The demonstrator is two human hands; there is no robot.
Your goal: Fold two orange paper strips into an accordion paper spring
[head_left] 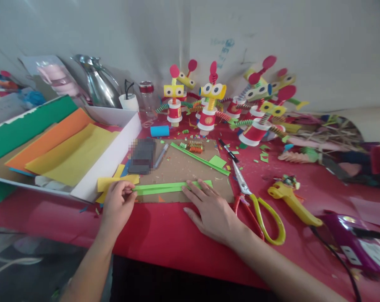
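Note:
A folded light green paper strip [161, 188] lies lengthwise near the front edge of a brown cardboard sheet [174, 165]. My left hand [119, 201] pinches its left end between thumb and fingers. Flat on the right end rests my right hand [210, 207], palm down with its fingers spread. Another green strip [199, 158] slants across the cardboard, beside a small green piece [218, 161] and coiled paper springs [195, 147]. Yellow paper strips [114, 183] lie by my left hand.
Scissors [245, 188], a yellow glue gun [293, 203] and a purple device [360, 241] are at the right. Several paper figures [208, 117] stand behind the cardboard. A white box [106, 155] holds coloured paper at the left; a phone [142, 155] lies beside it.

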